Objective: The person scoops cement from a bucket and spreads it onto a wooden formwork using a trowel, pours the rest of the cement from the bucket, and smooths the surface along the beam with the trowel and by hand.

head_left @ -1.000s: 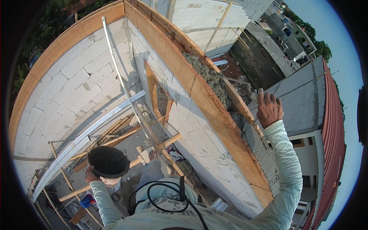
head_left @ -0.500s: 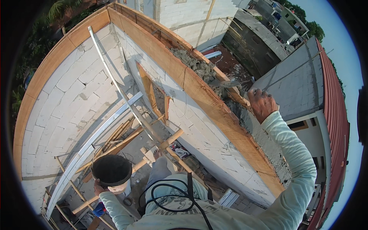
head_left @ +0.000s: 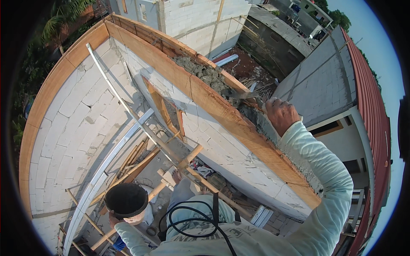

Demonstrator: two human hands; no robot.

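1. Head view: right hand [head_left: 282,116] out at the wall top, fingers curled closed around a trowel [head_left: 247,95]; handle mostly hidden in the fist.
2. Trowel blade sits at the outer board [head_left: 235,82], next to the wet mortar [head_left: 200,71]. Can't tell if the blade is touching either.
3. Mortar is grey and lumpy, lying in the channel between outer board and inner board [head_left: 222,102].
4. Left hand [head_left: 113,219] low on the left, holding a bucket [head_left: 126,199] by its lower left side, dark inside, mouth facing up. Fingers are bent against it; part hidden, can't tell how far apart they are.
5. Inner board runs along the top of the white block wall [head_left: 230,147].
6. Silver metal channel [head_left: 87,187] slants left of the bucket; black cable [head_left: 192,203] loops over the shirt [head_left: 256,243].
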